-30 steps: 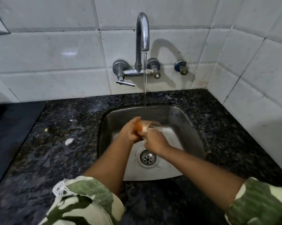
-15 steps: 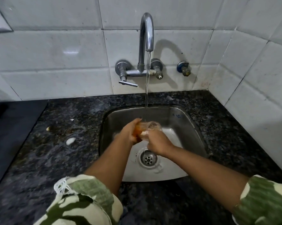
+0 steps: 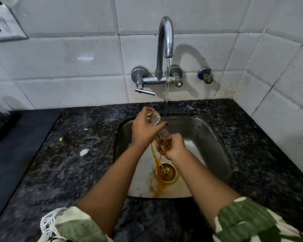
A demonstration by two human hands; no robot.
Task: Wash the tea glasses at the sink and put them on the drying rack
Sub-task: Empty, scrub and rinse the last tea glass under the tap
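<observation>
One tea glass (image 3: pixel 158 131) is held over the sink (image 3: pixel 215 137), tilted with its mouth down. Its middle is hidden behind the left hand (image 3: pixel 143 131), whose fingers are curled around it. The right hand (image 3: pixel 173 147) pinches the lower rim with its fingers, and this part is blurred. Brown tea runs down to the drain (image 3: pixel 166 172). One tap (image 3: pixel 165 42) gives a thin stream of water. A small blue mark on the sink wall is too small to read. Two sleeves are cut off at the bottom edge.
</observation>
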